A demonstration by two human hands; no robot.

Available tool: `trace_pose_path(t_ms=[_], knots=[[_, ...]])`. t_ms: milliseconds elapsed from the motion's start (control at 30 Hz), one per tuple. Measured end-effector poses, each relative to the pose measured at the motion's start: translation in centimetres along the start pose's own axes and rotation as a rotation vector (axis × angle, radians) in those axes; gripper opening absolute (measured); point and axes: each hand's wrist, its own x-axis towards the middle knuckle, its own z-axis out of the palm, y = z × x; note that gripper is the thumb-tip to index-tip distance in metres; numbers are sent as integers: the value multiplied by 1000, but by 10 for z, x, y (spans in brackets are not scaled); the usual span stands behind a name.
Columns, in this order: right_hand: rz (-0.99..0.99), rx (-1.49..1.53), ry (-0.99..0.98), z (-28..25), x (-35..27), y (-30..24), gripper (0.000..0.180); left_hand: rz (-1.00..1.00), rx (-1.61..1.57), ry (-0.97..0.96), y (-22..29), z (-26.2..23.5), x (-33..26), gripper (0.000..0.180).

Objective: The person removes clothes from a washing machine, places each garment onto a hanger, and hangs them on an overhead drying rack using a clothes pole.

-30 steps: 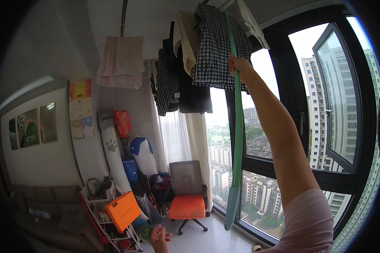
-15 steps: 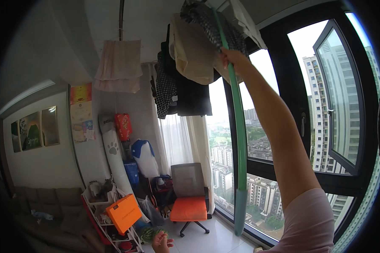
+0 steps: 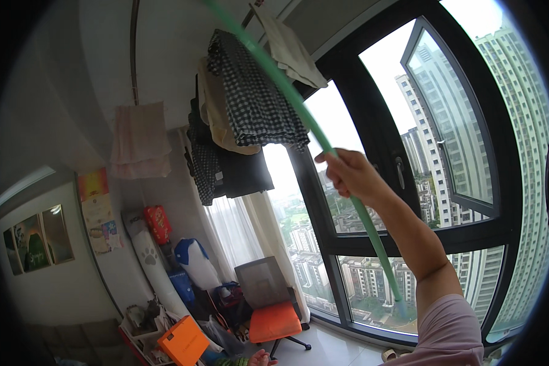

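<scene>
My right hand [image 3: 351, 175] is closed around a long green pole [image 3: 374, 238], with the arm raised in front of the window. The pole slants up and left past the hanging laundry, and its top end runs out of the picture. Behind it hangs a black-and-white checked garment [image 3: 253, 107], beside a beige garment [image 3: 221, 125] and dark clothes [image 3: 241, 174]. A pale cloth [image 3: 290, 52] hangs closer to the window. Low at the bottom edge, my left hand [image 3: 262, 358] shows only in part, its fingers loosely apart with nothing visible in them.
A tall dark-framed window [image 3: 421, 238] with one pane swung outward fills the right side. An office chair [image 3: 274, 322] with an orange seat stands by the curtain [image 3: 232, 229]. Lower left is a cart with an orange box [image 3: 184, 341]. A pink cloth [image 3: 139, 140] hangs from a ceiling rod.
My right hand has come down with the pole, which now leans further left at its top. The checked garment hangs lower and more fully spread in view. The view has tilted and shifted.
</scene>
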Motion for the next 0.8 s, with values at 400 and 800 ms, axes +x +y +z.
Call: trace_pose_path(t_ms=[400, 800], knots=[[67, -513, 432, -73, 77, 25, 40, -87, 20, -125, -13, 5, -7, 21], [62, -389, 477, -57, 168, -20, 39, -158, -15, -173, -34, -3, -14, 29]])
